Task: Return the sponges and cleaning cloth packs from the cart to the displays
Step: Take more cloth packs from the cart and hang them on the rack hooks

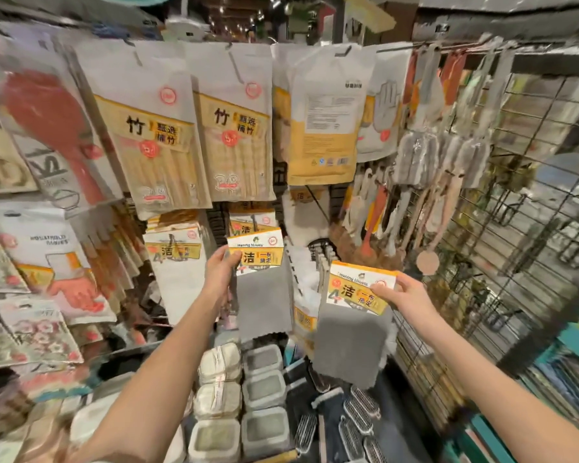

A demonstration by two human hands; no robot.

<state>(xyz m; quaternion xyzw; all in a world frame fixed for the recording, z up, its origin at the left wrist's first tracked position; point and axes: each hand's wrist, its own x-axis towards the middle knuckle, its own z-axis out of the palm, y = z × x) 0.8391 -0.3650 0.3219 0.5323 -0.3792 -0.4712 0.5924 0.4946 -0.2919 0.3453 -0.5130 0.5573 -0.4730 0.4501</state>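
A: Head view, progress?

B: Mid-task, by the look of it. Two cleaning cloth packs in hand, neither hung yet. Left hand (222,267) pinching the left cloth pack (256,282) by the card header's left edge, thumb on the front. Right hand (402,293) gripping the right cloth pack (355,320) at the header's right corner, fingers closed on the card.

A: Position relative to the display?

B: Landmark: the hanging stack of matching cloth packs (174,262). Left cloth pack just right of that stack, same height, raised against the rack below the bamboo-label bags (161,135). Probably lining up with a peg; peg itself hidden behind the header. Right cloth pack further right of the stack and lower, held clear of the rack, near the wire grid panel (515,202).

A: Remaining work?

B: Both packs still to hang. Cart out of frame, so no count of what's left there. No sponges in either hand. Sponge blocks (219,385) sitting in the bin below the stack; can't tell whether returned or original stock.

A: Pack appearance?

B: Identical pair. White-and-yellow card header, "cleaning towels" line, large black characters, red round mark in a corner. Grey cloth hanging free beneath, flat, pinked bottom edge. Right cloth pack tilted slightly clockwise, left one near upright. Thin and floppy, likely to swing when threaded onto a hook. Hang hole not visible on either header.
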